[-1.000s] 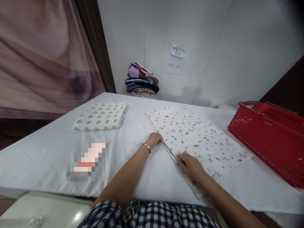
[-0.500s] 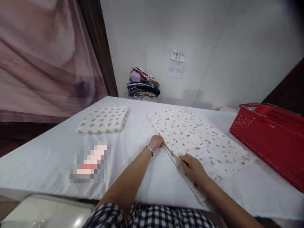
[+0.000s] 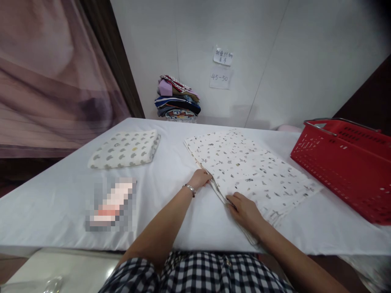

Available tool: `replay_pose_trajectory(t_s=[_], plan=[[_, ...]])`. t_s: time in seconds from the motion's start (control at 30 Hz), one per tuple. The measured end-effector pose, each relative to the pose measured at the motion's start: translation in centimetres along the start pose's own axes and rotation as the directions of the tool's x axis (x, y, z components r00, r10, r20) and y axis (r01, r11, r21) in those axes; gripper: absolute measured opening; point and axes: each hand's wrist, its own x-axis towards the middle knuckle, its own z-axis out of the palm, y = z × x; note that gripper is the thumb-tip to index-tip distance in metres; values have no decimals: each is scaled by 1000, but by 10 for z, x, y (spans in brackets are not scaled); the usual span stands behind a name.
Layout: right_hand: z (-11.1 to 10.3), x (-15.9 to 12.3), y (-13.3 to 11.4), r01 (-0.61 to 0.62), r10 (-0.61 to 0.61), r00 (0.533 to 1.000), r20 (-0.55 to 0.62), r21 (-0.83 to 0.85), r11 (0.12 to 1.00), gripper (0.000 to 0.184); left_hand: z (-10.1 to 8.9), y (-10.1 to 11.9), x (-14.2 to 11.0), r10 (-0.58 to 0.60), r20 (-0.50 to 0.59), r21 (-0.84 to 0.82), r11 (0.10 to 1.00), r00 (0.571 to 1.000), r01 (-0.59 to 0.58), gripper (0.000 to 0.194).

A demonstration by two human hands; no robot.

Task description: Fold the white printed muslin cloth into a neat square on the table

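Note:
A white cloth (image 3: 241, 162) with small dark and coloured prints lies spread on the table, its layered near-left edge running diagonally toward me. Midway along that edge my left hand (image 3: 200, 179), with a bracelet at the wrist, pinches the fabric. Closer to my body, my right hand (image 3: 242, 207) has its fingers closed round the same edge. The forearm hides part of the cloth's near corner. At the left, a folded cream cloth (image 3: 125, 149) with grey mouse-head shapes lies apart from both hands.
A red plastic basket (image 3: 345, 171) with a metal handle stands at the table's right. Behind the white table (image 3: 165, 183) rises a pile of folded clothes (image 3: 179, 97) against the wall. A pixelated item (image 3: 113, 203) lies front left. A pink curtain (image 3: 55, 81) hangs at left.
My right hand has slid slightly up the cloth's edge, closer to my left hand, which still pinches the same edge. The whole view has shifted a little.

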Motion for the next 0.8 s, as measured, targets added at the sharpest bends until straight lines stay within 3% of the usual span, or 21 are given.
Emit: replay_pose_trajectory(t_s=[0.27,0.5,0.67,0.8], plan=[[-12,-3,5,-54,63,997,-47,167,984,23,2,-3,-8,-41,94,4,999,995,41,25],[-12,-13,2,-55,54,998,31,39,998,22,9,-2,-12,-23,110,9,1000,994,22,20],[-7,-11,3,-56,55,998,30,25,998,25,23,2,-22,-14,177,34,999,984,8,19],[-15,-13,4,-65,65,998,0,22,998,26,23,1,-28,-25,207,32,999,978,19,24]])
